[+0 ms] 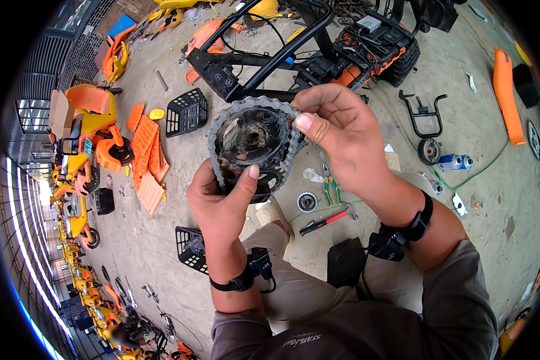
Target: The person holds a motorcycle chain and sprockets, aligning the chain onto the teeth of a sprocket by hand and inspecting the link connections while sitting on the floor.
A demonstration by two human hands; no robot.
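A round black hub or sprocket (252,138), greasy at its centre, is held up before me. A grey drive chain (249,102) runs around its rim. My left hand (225,201) grips it from below, thumb across the front and fingers behind the left edge. At the upper right, my right hand (342,135) pinches the chain between thumb and bent fingers. On the floor below lie a hammer (327,222) with a red and black handle, green-handled pliers (331,185) and a small toothed ring (307,202).
Ahead stands a black tubular vehicle frame (270,63). Black plastic baskets (187,112) and orange panels (147,150) lie to the left. At right are a black bracket (421,114), a round drum (429,151), blue cans (453,162) and a long orange panel (509,99). Yellow scooters (78,219) line the far left.
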